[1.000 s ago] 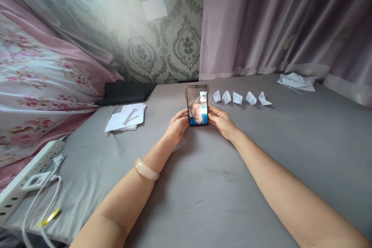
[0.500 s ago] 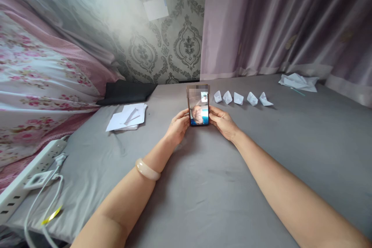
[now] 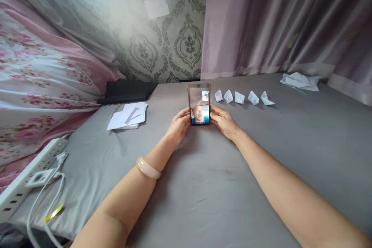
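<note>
A smartphone (image 3: pixel 199 102) is held upright between both hands, its lit screen facing me with a person on a video call and a small inset picture at the top right. My left hand (image 3: pixel 179 124) grips its left edge, and a pale bangle (image 3: pixel 148 168) circles that wrist. Along the right edge, my right hand (image 3: pixel 223 121) has its fingers closed on the phone. Just right of the phone, several small folded white paper shapes (image 3: pixel 239 97) stand in a row on the grey sheet (image 3: pixel 209 186).
Stacked white papers (image 3: pixel 128 116) lie at left, before a folded black cloth (image 3: pixel 128 91). More crumpled white paper (image 3: pixel 300 81) lies at the back right beside a thin greenish stick (image 3: pixel 299 90). A white power strip (image 3: pixel 31 178) with plugged-in cables runs along the left edge. Curtains (image 3: pixel 232 23) hang behind.
My hands keep hold of the phone with almost no movement. On its screen, the person's picture has shifted slightly. The whole view has moved very little.
</note>
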Available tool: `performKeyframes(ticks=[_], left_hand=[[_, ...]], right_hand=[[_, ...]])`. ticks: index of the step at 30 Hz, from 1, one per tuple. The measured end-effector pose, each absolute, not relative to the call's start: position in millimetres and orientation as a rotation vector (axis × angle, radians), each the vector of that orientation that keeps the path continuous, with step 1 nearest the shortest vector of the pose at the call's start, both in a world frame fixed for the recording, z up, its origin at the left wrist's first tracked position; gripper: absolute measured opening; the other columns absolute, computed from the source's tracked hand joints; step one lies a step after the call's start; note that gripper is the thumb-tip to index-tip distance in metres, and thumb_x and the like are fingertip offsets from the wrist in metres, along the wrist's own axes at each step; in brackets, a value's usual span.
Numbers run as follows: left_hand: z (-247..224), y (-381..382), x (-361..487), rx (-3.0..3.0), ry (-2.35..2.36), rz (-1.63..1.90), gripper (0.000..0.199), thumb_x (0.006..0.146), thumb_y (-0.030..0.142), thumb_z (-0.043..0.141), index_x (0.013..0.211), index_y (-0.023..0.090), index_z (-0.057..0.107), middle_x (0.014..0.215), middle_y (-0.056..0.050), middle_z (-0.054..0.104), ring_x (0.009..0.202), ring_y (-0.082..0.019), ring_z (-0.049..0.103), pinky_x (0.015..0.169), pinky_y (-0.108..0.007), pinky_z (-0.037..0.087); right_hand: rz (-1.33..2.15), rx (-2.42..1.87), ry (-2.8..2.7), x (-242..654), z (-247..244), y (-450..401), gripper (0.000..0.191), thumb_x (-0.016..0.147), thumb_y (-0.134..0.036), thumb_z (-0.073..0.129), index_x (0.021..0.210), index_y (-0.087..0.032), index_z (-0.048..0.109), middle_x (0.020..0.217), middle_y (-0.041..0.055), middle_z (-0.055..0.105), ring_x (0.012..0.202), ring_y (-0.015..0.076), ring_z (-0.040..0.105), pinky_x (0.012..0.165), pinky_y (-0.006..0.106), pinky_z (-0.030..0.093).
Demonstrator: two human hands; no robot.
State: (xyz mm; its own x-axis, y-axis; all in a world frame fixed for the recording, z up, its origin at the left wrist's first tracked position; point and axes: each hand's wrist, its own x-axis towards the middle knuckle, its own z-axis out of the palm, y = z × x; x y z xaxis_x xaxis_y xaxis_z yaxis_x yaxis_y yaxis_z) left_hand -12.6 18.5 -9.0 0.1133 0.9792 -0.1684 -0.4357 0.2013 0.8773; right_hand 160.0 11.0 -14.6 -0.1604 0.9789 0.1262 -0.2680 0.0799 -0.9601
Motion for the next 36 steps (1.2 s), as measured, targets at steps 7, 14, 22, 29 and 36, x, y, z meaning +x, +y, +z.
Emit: performKeyframes(ticks=[7, 14, 22, 29, 36], left_hand=[[-6.7, 18.3, -11.4, 0.739, 0.912, 1.209, 0.034, 0.078, 0.001, 0.056, 0.107, 0.013, 0.066, 0.087, -0.005, 0.070, 0.076, -0.012, 0.065, 0.083, -0.025, 0.048], [-5.9, 18.1, -10.8, 0.742, 0.923, 1.208, 0.032, 0.078, 0.002, 0.057, 0.106, 0.015, 0.067, 0.088, -0.005, 0.070, 0.077, -0.012, 0.065, 0.082, -0.025, 0.048], [-10.0, 18.8, -12.7, 0.788, 0.881, 1.200, 0.026, 0.080, 0.009, 0.062, 0.105, 0.014, 0.068, 0.092, -0.006, 0.070, 0.080, -0.013, 0.065, 0.086, -0.027, 0.048], [-9.5, 18.8, -12.3, 0.770, 0.899, 1.206, 0.026, 0.083, 0.006, 0.056, 0.106, 0.014, 0.067, 0.088, -0.005, 0.070, 0.076, -0.012, 0.064, 0.082, -0.025, 0.048], [-11.0, 19.0, -13.2, 0.779, 0.882, 1.209, 0.026, 0.081, 0.008, 0.062, 0.106, 0.014, 0.067, 0.091, -0.006, 0.070, 0.081, -0.013, 0.065, 0.086, -0.026, 0.048]], right_hand=[[1.380, -0.856, -1.129, 160.2, -18.6, 13.4, 0.036, 0.075, -0.033, 0.069, 0.110, -0.027, 0.071, 0.118, 0.0005, 0.070, 0.115, 0.0236, 0.061, 0.104, 0.043, 0.044], [1.380, -0.849, -1.116, 160.3, -20.1, 14.7, 0.034, 0.074, -0.032, 0.070, 0.107, -0.028, 0.071, 0.116, 0.0001, 0.071, 0.112, 0.0231, 0.063, 0.104, 0.043, 0.044], [1.362, -0.872, -1.118, 160.1, -19.2, 14.6, 0.036, 0.073, -0.031, 0.069, 0.108, -0.028, 0.071, 0.115, -0.0009, 0.072, 0.111, 0.0229, 0.063, 0.102, 0.042, 0.046], [1.386, -0.852, -1.115, 160.5, -18.5, 14.1, 0.036, 0.073, -0.031, 0.069, 0.109, -0.028, 0.071, 0.116, 0.0003, 0.071, 0.112, 0.0229, 0.063, 0.104, 0.043, 0.044], [1.382, -0.865, -1.121, 161.1, -19.1, 14.7, 0.036, 0.074, -0.031, 0.069, 0.110, -0.027, 0.070, 0.117, 0.0010, 0.071, 0.113, 0.0230, 0.062, 0.103, 0.043, 0.044]])
